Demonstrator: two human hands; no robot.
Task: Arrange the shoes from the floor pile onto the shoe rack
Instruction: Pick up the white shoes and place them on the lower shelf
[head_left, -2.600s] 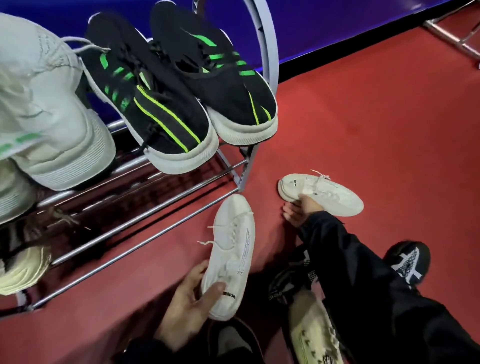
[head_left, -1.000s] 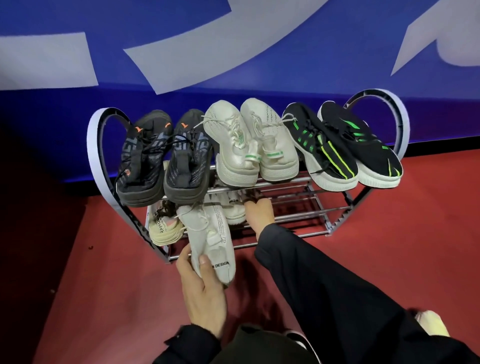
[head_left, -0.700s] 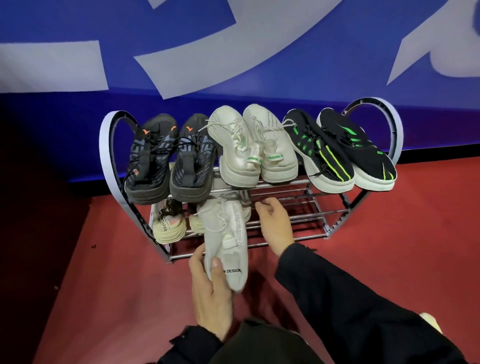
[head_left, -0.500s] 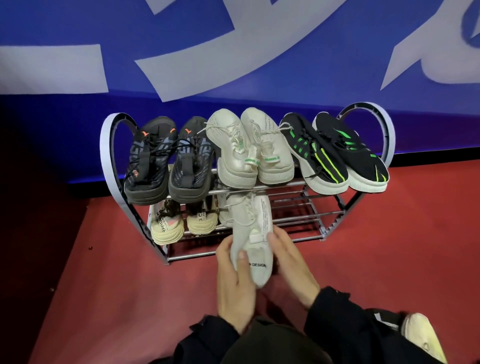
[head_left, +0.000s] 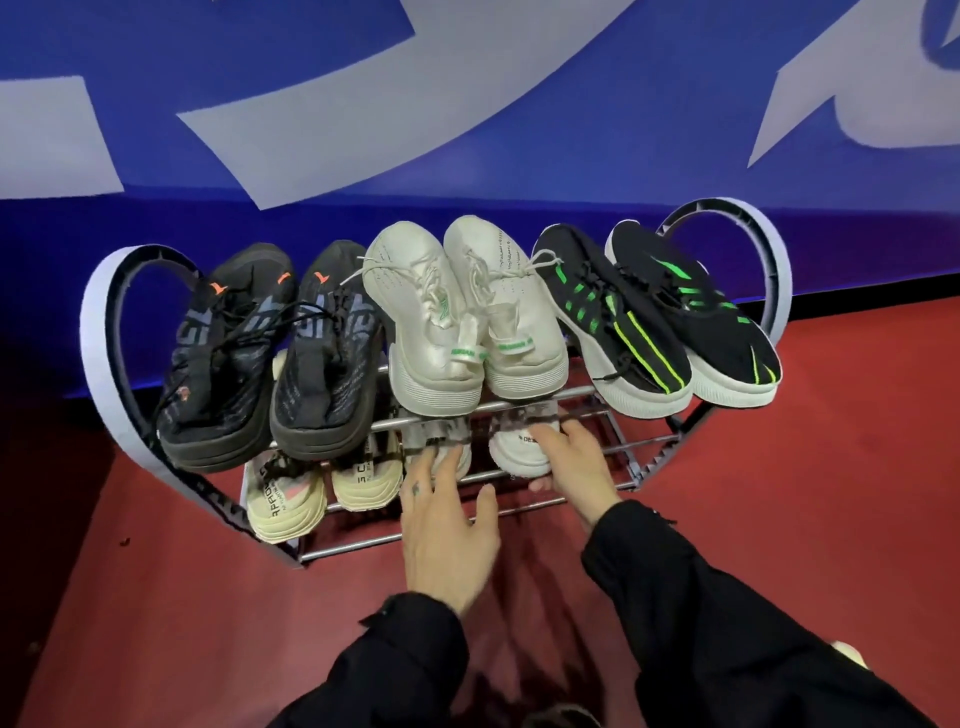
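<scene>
Shoes on the shoe rack (head_left: 98, 332) count ten: six on the top tier, four on the lower. Top tier holds two black shoes with orange marks (head_left: 270, 353), two cream shoes (head_left: 467, 317) and two black shoes with green stripes (head_left: 660, 317), all heel-out. Lower tier holds two yellowish shoes (head_left: 317, 488) at 9 o'clock and the pair of white shoes, side by side at centre.

Left hand (head_left: 447, 525) lies at 6 o'clock of the left white shoe (head_left: 441, 447), fingers spread and released, tips on or just short of its heel; contact cannot be confirmed because of blur. Right hand (head_left: 571, 462) rests against the heel of the right white shoe (head_left: 519, 447), fingers curled loosely round it, not clenched.

Each white shoe runs lengthwise from 6 to 12 o'clock, toe toward the wall, heel toward the person. Each hand is nearest its own shoe. In my judgement any further seating calls for a straight push toward 12 o'clock along that axis.

Lower tier at 3 o'clock shows bare rails. One pale shoe (head_left: 852, 654) shows at the right edge on the red floor (head_left: 857, 467), partly hidden by a sleeve.
</scene>
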